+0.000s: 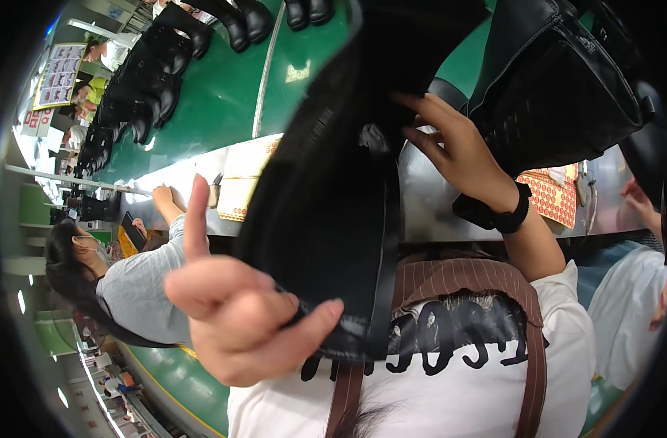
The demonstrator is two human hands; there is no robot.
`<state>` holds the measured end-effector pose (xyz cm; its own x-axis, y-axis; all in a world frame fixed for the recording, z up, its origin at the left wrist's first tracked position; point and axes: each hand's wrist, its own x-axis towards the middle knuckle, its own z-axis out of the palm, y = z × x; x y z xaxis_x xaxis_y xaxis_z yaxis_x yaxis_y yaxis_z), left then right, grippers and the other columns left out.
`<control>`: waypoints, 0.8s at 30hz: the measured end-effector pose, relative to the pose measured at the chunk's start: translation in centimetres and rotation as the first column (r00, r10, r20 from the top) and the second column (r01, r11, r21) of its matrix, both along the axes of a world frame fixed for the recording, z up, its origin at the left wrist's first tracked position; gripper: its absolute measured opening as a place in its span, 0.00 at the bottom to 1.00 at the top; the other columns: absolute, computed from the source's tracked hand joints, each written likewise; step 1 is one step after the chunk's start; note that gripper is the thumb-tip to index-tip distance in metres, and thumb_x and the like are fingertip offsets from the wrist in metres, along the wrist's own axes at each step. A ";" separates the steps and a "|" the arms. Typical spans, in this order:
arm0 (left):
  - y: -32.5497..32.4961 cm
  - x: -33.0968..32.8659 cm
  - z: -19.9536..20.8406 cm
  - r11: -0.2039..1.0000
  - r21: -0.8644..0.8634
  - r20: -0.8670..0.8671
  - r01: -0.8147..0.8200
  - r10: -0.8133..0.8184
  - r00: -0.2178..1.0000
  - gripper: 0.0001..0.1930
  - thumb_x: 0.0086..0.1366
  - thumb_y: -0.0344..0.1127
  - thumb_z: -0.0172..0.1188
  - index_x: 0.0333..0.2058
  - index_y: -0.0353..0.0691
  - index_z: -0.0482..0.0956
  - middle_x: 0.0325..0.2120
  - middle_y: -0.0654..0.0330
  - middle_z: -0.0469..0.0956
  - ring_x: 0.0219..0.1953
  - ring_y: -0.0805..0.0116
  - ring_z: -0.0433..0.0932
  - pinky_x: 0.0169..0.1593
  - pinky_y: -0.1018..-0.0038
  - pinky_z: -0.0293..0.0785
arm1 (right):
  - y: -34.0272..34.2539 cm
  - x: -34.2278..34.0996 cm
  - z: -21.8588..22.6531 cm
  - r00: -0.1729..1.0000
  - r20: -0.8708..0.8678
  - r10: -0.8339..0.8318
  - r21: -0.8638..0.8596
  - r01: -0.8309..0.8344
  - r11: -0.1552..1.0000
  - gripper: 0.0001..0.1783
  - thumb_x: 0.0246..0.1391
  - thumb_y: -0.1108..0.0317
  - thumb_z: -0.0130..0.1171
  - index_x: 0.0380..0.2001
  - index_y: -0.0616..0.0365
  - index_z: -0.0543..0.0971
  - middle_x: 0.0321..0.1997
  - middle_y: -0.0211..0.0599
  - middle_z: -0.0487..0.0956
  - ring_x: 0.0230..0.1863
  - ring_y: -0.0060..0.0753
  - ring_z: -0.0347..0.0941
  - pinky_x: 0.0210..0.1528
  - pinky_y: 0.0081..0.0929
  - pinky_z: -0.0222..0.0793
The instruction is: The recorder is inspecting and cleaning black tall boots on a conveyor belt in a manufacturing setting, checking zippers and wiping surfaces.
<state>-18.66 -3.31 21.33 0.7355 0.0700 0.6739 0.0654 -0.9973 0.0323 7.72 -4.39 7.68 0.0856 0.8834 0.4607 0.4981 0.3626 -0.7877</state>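
Note:
A tall black boot hangs tilted in front of me, its wide shaft opening toward my body and its upper end cut off by the frame's top edge. My left hand pinches the rim of the shaft between thumb and fingers, with one finger pointing up. Higher on the boot, my right hand has bent fingertips against its right side; they are slightly blurred, and a black band circles that wrist. Just right of this hand another black boot with stitched seams lies on its side.
Rows of black boots stand on a green surface beyond a metal ledge. Yellow-and-red patterned pads lie on the ledge. A co-worker in grey sits at left; another person's hand shows at right.

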 end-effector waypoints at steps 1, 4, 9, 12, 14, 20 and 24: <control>0.2 0.4 0.5 0.999 0.006 0.007 -0.049 0.049 0.999 0.14 0.31 0.41 0.68 0.23 0.52 0.85 0.23 0.66 0.63 0.33 0.65 0.62 0.61 0.40 0.63 | -0.1 0.0 -0.2 0.999 -0.043 0.015 0.000 -0.015 1.000 0.21 0.55 0.78 0.57 0.53 0.61 0.72 0.43 0.43 0.74 0.36 0.39 0.76 0.38 0.28 0.75; 1.2 2.5 0.2 0.893 0.039 0.186 -0.449 0.435 0.881 0.18 0.37 0.28 0.73 0.32 0.42 0.82 0.38 0.59 0.65 0.45 0.61 0.66 0.52 0.58 0.72 | -0.7 -0.2 -0.9 0.996 0.085 -0.028 0.101 0.019 0.995 0.16 0.53 0.75 0.60 0.46 0.63 0.76 0.40 0.42 0.75 0.35 0.37 0.76 0.38 0.28 0.75; 5.5 3.7 -5.7 0.805 0.029 0.585 -0.592 0.466 0.663 0.52 0.43 0.25 0.76 0.63 0.34 0.49 0.58 0.47 0.54 0.58 0.52 0.63 0.49 0.70 0.75 | -2.0 -0.4 -4.0 0.986 -0.077 -0.146 -0.389 0.105 0.915 0.13 0.52 0.68 0.63 0.37 0.66 0.77 0.35 0.42 0.79 0.28 0.32 0.78 0.33 0.27 0.74; 5.6 3.1 -10.8 0.836 -0.154 0.557 -0.527 0.514 0.653 0.66 0.43 0.43 0.79 0.66 0.29 0.33 0.66 0.45 0.39 0.66 0.47 0.44 0.65 0.51 0.50 | -1.3 -1.0 -7.2 0.989 -0.093 -0.119 -0.445 0.065 0.893 0.12 0.54 0.66 0.62 0.34 0.67 0.77 0.30 0.42 0.79 0.25 0.29 0.77 0.30 0.25 0.73; 4.4 4.0 -15.5 0.613 -0.477 0.233 -0.630 0.779 0.582 0.69 0.39 0.43 0.81 0.65 0.27 0.33 0.65 0.45 0.42 0.67 0.47 0.42 0.68 0.53 0.41 | -0.4 -1.1 -8.9 0.960 -0.261 -0.096 -0.540 -0.063 0.839 0.10 0.57 0.68 0.60 0.33 0.66 0.75 0.25 0.33 0.77 0.24 0.19 0.75 0.26 0.19 0.72; 3.6 6.0 -25.3 0.207 -0.978 0.088 -0.009 0.453 0.887 0.41 0.44 0.28 0.77 0.54 0.29 0.61 0.50 0.51 0.71 0.51 0.63 0.73 0.56 0.70 0.69 | 1.3 -0.9 -10.6 0.925 -0.374 -0.061 -0.599 -0.191 0.778 0.09 0.60 0.68 0.58 0.34 0.64 0.74 0.24 0.31 0.77 0.25 0.19 0.74 0.26 0.19 0.73; 3.0 5.8 -25.6 0.380 -0.918 0.113 -0.114 0.526 0.843 0.37 0.47 0.26 0.75 0.53 0.30 0.62 0.47 0.52 0.73 0.49 0.65 0.75 0.54 0.72 0.71 | 1.1 -1.3 -10.9 0.913 -0.395 -0.104 -0.556 -0.148 0.818 0.09 0.60 0.68 0.58 0.35 0.63 0.73 0.25 0.33 0.76 0.26 0.20 0.75 0.27 0.20 0.74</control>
